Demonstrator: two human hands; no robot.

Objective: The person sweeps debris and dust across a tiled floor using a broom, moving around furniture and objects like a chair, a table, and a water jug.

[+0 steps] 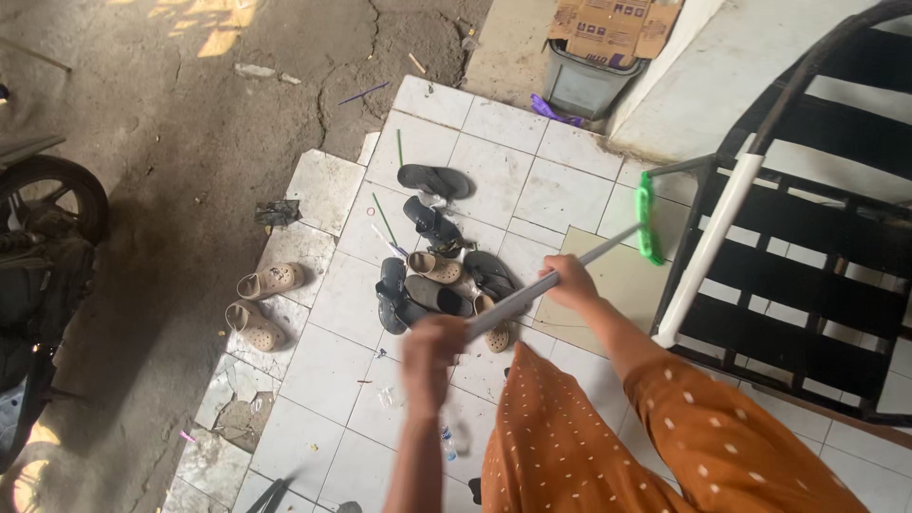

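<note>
Grey dirt ground [180, 142] on the left, cracked and dusty; white floor tiles [332, 351] in the middle, some broken at the edge; big black metal frame [807, 247] with slats on the right, leaning over the tiles; dark motorbike [47, 247] at the far left, only partly in view; grey bin [589, 85] with brown cardboard on top, far up by the wall; white pipe [708, 247] lying slanted against the black frame.

Long grey handle [532, 290] held across the middle, slanting up to the right; green head [648, 217] at its far end, up off the tiles, right beside the white pipe and the frame's edge.

Pile of dark and tan shoes [437, 275] just under the handle; two tan clogs [261, 304] apart on the left edge of the tiles.

Right hand [570, 283] wrapped tight round the handle partway along, orange dotted sleeve [684, 418] behind it; left hand [432, 353] blurry, but seemingly closed round the near end of the handle.

Probably best to hold firm with both hands, well apart on the handle, for a steady swing; lower the green head flat to the tiles before pulling; mind the white pipe and the frame, very close to the head; go slow near the shoes, easy to knock about; watch the tiny sticks and scraps [385, 218] on the tiles too.
</note>
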